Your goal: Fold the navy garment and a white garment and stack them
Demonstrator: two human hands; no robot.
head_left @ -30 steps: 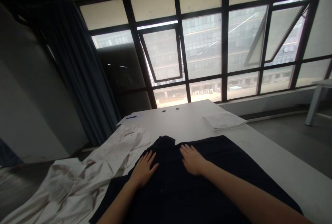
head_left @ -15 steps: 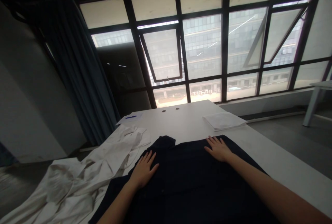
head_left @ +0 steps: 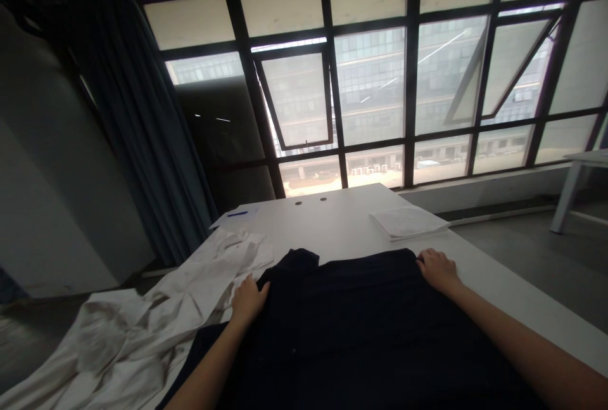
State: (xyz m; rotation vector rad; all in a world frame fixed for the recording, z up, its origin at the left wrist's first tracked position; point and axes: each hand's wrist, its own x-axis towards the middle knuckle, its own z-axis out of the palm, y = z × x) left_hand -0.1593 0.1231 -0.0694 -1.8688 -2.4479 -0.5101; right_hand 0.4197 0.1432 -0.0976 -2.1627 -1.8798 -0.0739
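A dark navy garment (head_left: 356,327) lies spread on the white table (head_left: 342,220) in front of me. My left hand (head_left: 247,300) rests at the garment's left edge, fingers curled down onto the cloth near its collar. My right hand (head_left: 437,269) sits at the garment's far right corner, fingers bent over the edge of the fabric. Whether either hand truly pinches the cloth is hard to tell in the dim light.
A crumpled white garment (head_left: 156,315) hangs over the table's left side. A folded white cloth (head_left: 408,221) lies at the far right, a paper with a blue pen (head_left: 237,213) far left. Large windows behind; another table leg (head_left: 567,191) stands at right.
Both hands slid outward across the dark garment: the right from its middle to the far right corner, the left from flat on the cloth to the left edge, fingers now curled.
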